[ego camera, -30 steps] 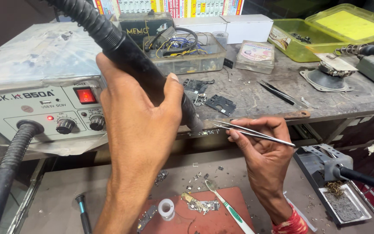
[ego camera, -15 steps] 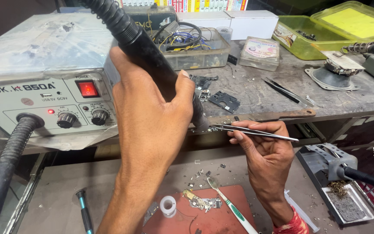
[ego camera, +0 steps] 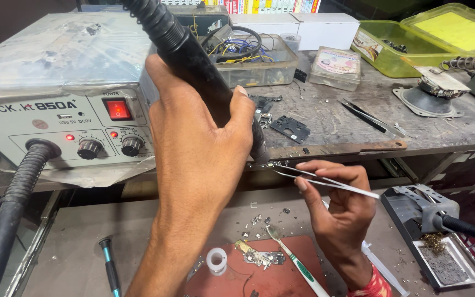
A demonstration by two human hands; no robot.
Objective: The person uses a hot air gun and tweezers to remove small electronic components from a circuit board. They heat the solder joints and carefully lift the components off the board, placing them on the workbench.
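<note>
Both hands sit a bit higher w/ the tweezers [ego camera: 325,181] now angled closer under the hot-air nozzle; left hand [ego camera: 199,143] is wrapped tight round the black hot-air handpiece [ego camera: 193,60], tip down at the bench edge. Right hand [ego camera: 339,206] pinches the tweezers between thumb & fingers, points at a small part just under the nozzle. Grey rework station [ego camera: 56,104] is left, toothbrush [ego camera: 295,261] & red mat [ego camera: 276,275] below.
</note>
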